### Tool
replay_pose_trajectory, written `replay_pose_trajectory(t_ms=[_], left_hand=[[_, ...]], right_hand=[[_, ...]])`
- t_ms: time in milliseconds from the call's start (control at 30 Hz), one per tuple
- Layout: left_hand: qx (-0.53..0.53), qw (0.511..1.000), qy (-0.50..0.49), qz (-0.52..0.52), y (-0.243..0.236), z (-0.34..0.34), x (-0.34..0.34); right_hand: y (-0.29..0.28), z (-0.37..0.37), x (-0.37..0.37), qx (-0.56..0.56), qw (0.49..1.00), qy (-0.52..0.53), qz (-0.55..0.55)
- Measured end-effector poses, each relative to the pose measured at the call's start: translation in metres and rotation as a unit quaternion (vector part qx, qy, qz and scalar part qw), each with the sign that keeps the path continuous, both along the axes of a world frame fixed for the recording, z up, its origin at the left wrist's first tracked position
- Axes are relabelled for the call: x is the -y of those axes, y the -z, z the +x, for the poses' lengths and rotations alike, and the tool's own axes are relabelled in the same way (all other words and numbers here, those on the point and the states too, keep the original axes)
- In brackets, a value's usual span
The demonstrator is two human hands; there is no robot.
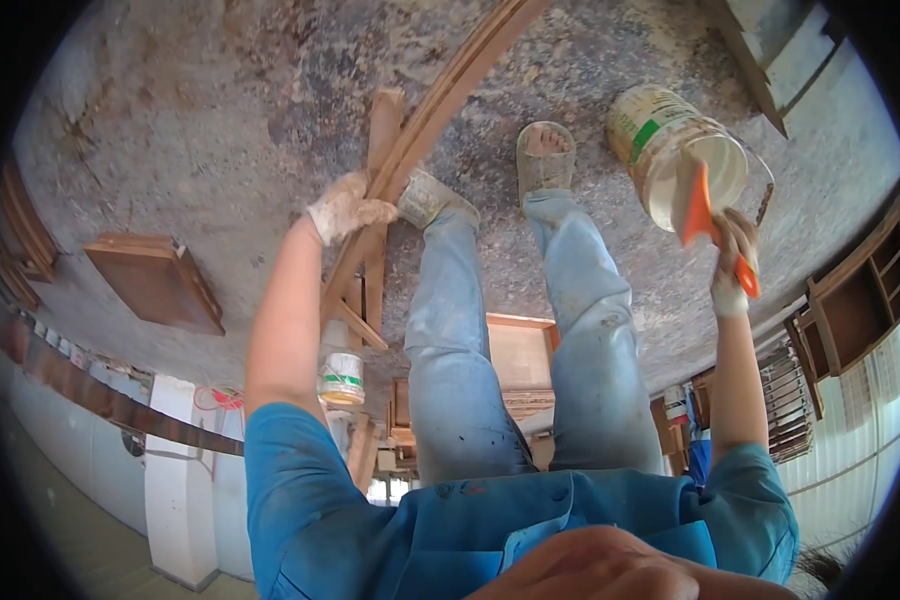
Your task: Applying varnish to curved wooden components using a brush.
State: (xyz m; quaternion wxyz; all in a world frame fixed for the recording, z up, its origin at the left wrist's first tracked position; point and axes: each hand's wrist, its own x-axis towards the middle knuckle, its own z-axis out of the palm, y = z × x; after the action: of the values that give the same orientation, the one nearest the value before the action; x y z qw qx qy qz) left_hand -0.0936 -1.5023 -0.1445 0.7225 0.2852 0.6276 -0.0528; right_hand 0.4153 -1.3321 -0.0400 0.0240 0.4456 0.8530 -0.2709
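Observation:
My left hand, in a pale, stained glove, is closed around a long brown wooden strip that slants up and away to the right. A shorter piece of wood crosses beneath the strip, close to my foot. On the right, my gloved right hand grips the handle of an orange paintbrush. The brush's pale head is at the mouth of a tilted white bucket with a green label; whether it touches the inside I cannot tell. Pale residue coats the bucket's rim.
A flat wooden panel piece lies on the stained floor at the left. A smaller white bucket stands behind my left arm. Wooden frames are at the right edge, and a white pillar rises lower left.

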Motion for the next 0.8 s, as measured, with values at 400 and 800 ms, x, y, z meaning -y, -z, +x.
replay_pose_trajectory(t_ms=[400,800], left_hand=[[0.336,0.814,-0.428,-0.202,-0.020,0.071,-0.026],[0.377,0.715,-0.473,-0.351,-0.112,0.067,0.066]], right_hand=[[0.085,0.015,0.037,-0.086,0.936,0.341,-0.016],[0.109,0.029,0.037,-0.092,0.913,0.398,-0.025]])
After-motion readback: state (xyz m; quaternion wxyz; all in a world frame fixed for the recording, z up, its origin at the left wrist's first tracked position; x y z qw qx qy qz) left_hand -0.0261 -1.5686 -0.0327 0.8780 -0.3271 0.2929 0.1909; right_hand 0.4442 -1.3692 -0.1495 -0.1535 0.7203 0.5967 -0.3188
